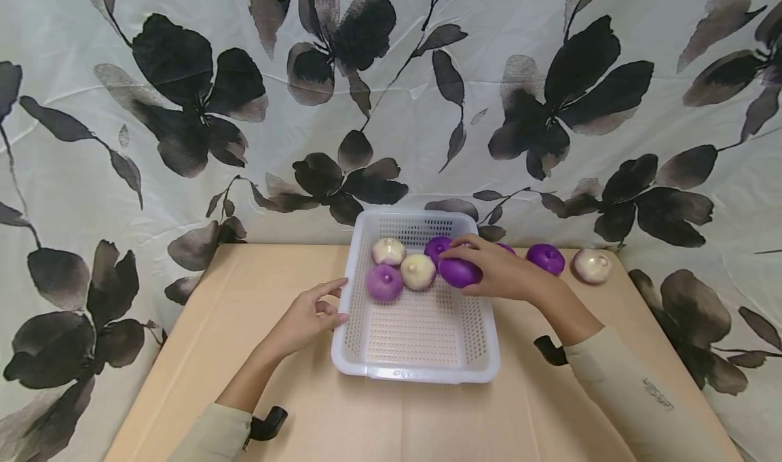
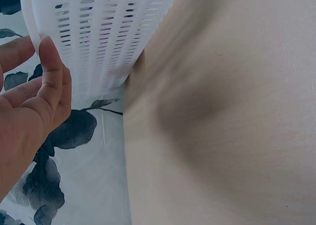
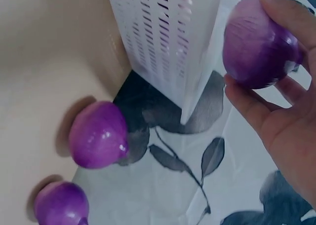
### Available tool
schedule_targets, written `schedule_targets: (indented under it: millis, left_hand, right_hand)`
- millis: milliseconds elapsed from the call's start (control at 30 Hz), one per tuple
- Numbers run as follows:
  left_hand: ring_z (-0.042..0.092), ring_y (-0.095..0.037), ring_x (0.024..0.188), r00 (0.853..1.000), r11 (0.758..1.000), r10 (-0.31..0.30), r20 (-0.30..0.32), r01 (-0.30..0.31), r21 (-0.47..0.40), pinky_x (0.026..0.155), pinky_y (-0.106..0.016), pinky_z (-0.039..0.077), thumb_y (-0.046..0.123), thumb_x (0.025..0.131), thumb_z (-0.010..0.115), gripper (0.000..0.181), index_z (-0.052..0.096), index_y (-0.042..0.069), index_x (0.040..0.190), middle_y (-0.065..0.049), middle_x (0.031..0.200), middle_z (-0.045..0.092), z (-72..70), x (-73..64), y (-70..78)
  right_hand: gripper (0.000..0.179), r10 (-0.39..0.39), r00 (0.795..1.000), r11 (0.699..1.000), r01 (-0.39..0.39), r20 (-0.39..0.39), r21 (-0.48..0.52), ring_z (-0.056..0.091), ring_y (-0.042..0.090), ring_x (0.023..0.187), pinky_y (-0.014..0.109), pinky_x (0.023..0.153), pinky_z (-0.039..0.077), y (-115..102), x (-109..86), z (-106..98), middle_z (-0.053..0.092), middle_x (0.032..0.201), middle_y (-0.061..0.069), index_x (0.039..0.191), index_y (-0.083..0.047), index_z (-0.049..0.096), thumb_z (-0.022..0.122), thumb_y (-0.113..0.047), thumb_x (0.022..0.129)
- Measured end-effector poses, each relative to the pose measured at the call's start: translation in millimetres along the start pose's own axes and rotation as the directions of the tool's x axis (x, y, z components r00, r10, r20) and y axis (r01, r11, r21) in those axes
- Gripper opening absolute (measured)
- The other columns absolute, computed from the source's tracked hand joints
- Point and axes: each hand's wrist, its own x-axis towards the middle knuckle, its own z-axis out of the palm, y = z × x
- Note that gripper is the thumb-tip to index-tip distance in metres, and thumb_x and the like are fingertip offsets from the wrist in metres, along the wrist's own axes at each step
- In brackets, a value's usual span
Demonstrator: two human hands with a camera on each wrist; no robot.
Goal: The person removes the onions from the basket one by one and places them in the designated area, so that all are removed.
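My right hand [image 1: 495, 266] grips a purple onion [image 1: 459, 272] above the right side of a white perforated plastic basket [image 1: 415, 374]. In the right wrist view the held onion [image 3: 259, 45] sits between thumb and fingertips, up beside the basket's rim. My left hand [image 1: 308, 317] holds the basket's left rim by the fingertips; in the left wrist view its fingers [image 2: 52, 72] lie at the rim and against the slotted wall. Inside the basket, toward the back, sit a purple onion [image 1: 384, 283], a pale onion [image 1: 418, 273], a whitish onion [image 1: 388, 252] and a darker purple onion [image 1: 436, 246].
Right of the basket, along the table's back edge, lie a purple onion [image 1: 546, 259] and a whitish onion [image 1: 591, 266], plus another purple onion [image 3: 98, 134] mostly behind my right hand in the head view. A floral cloth [image 1: 427, 109] hangs behind the wooden table [image 1: 293, 380].
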Motion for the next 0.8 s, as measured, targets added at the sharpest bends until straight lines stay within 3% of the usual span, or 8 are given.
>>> schedule_targets:
  millis: [433, 800]
  left_hand:
    - [0.069, -0.018, 0.085, 1.0, 1.0, -0.005, -0.004, 0.005, 0.008, 0.071, -0.028, 0.062, 0.0, 0.092, 0.073, 0.07, 0.043, 0.0, 0.155, -0.025, 0.133, 0.052, 1.0, 0.0, 1.2]
    - [0.069, -0.017, 0.085, 1.0, 1.0, -0.016, -0.004, 0.016, 0.013, 0.071, -0.027, 0.061, 0.001, 0.092, 0.073, 0.07, 0.043, 0.0, 0.155, -0.025, 0.133, 0.052, 1.2, 1.0, 2.8]
  right_hand:
    - [0.068, 0.099, 0.983, 0.994, -0.089, -0.155, 0.068, 0.055, 0.043, 0.129, 0.061, 0.099, 0.054, 22.6, -31.9, -13.0, 0.046, 0.149, 0.017, 0.144, -0.019, 0.06, 0.089, -0.021, 0.082]
    - [0.073, 0.21, 0.956, 0.976, -0.192, -0.204, 0.103, 0.049, 0.041, 0.134, 0.066, 0.104, 0.047, 47.1, -62.8, -3.6, 0.047, 0.147, 0.016, 0.143, -0.014, 0.056, 0.09, -0.031, 0.081]
